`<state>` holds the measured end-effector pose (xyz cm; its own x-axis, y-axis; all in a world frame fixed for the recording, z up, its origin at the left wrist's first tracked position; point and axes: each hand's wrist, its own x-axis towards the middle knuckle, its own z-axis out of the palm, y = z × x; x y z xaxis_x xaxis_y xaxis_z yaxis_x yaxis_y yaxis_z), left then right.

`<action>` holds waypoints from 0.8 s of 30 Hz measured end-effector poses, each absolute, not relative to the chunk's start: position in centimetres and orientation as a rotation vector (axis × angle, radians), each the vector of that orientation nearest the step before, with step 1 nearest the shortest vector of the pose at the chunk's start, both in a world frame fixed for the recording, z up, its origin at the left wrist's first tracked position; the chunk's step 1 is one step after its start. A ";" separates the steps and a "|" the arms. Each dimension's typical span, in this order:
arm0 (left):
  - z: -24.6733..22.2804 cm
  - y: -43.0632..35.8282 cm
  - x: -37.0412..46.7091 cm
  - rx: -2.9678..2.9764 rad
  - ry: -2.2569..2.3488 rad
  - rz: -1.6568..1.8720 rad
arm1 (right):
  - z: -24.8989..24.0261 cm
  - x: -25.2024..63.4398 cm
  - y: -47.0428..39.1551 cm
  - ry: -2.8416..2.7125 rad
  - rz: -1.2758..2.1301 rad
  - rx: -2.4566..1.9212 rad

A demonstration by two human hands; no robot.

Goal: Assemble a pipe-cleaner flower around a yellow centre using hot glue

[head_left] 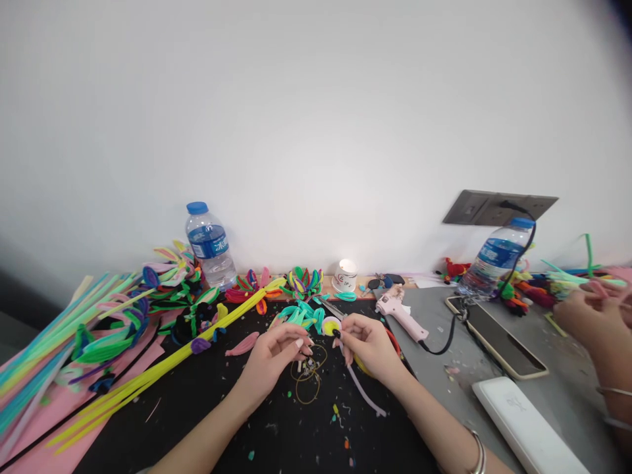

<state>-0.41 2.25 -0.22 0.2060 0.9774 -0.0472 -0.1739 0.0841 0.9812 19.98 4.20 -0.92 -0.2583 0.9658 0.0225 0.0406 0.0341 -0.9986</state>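
Observation:
My right hand point(368, 345) pinches a small coiled pipe-cleaner piece with a yellow middle point(331, 326), a pale lilac rim and a black bit at its lower edge. A pale lilac pipe cleaner point(364, 392) hangs below that hand, its free end over the black mat point(217, 421). Left of the piece and apart from it, my left hand point(276, 355) is closed, thumb and fingertips drawn together; whatever they hold is too small to make out. Thin wire rings point(307, 388) lie below the hands. Teal pipe-cleaner loops point(299, 313) and scissors point(332, 307) lie just beyond.
Yellow pipe cleaners point(162, 368) and pipe-cleaner flowers point(118, 329) lie at left. Water bottles point(210, 247) stand near the wall. A corded pink glue gun point(401, 313), a phone point(503, 339) and a white case point(526, 424) lie at right, near another person's hands point(587, 313).

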 end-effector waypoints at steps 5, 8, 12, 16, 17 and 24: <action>-0.3 2.3 -0.3 1.156 0.939 1.116 | -1.0 20.0 4.2 -1.441 1.363 -1.084; -0.4 2.3 -0.3 1.157 0.936 1.112 | -1.0 19.9 4.2 -1.442 1.367 -1.078; -0.8 2.4 -0.3 1.159 0.938 1.122 | -1.0 19.9 4.2 -1.449 1.365 -1.055; -0.9 2.5 -0.3 1.199 0.972 1.104 | -1.0 19.9 4.2 -1.453 1.369 -1.047; -0.9 2.5 -0.3 1.205 0.981 1.104 | -1.0 19.9 4.2 -1.452 1.371 -1.044; -1.3 2.5 -0.5 1.239 0.996 1.111 | -1.1 19.9 4.2 -1.454 1.371 -1.048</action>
